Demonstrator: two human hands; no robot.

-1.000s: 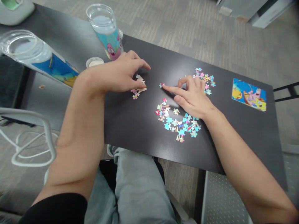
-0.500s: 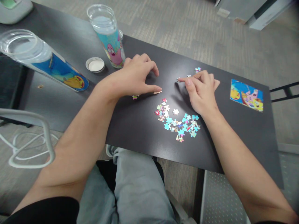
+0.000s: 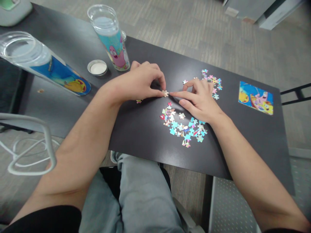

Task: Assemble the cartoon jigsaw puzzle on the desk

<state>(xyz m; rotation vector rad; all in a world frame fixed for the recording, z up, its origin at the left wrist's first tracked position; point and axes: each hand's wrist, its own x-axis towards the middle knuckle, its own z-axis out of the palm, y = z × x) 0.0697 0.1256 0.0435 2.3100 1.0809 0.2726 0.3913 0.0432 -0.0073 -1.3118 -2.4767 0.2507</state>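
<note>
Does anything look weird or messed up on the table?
One little brownish scrap lies alone beside the tall blue container, far from the puzzle pieces, so it looks out of place. I can't tell what it is.

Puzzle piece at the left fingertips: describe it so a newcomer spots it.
On the dark table, find the left hand. At its fingertips is a small, pale yellowish puzzle piece. Unlike the nearby piece cluster, it sits between that hand and the right hand.

An office-like room: patterned carpet across the top, a plain dark counter mid-frame, grey furniture at upper right.
</note>
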